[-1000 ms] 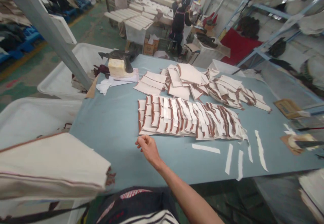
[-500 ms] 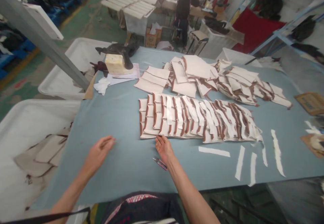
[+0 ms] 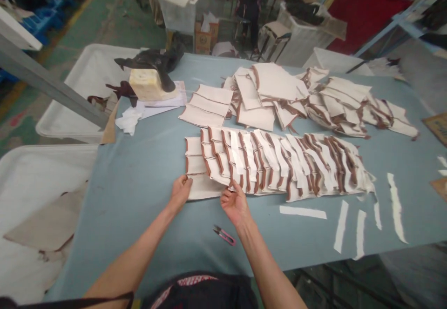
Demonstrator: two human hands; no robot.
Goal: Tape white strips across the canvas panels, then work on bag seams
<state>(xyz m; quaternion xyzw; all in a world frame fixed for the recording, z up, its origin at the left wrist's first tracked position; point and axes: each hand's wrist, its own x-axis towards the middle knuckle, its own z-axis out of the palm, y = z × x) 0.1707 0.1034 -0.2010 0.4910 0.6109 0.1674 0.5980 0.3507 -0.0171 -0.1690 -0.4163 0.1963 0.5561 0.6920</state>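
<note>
A row of overlapping cream fabric panels [image 3: 218, 153] with brown edges lies across the table, several white strips [image 3: 237, 153] resting on it. My left hand [image 3: 180, 190] is closed on the left edge of the bottom fabric panel [image 3: 202, 188], near its front corner. With fingers pinched, my right hand [image 3: 235, 203] holds up the front edge of the panels overlapping it, so more of the bottom panel shows. Pink-handled thread snips [image 3: 225, 235] lie on the table just below my right hand.
Loose cream panels [image 3: 279, 83] are heaped along the back of the blue-grey table [image 3: 146, 160]. A yellowish block [image 3: 148, 84] and a black bag stand at the back left. More white strips [image 3: 303, 212] lie at the front right. White bins [image 3: 45, 155] flank the left edge; a person stands beyond.
My left hand has moved right from above the bare table onto the bottom panel's edge. My right hand has closed on the upper panels' front edge and lifted it.
</note>
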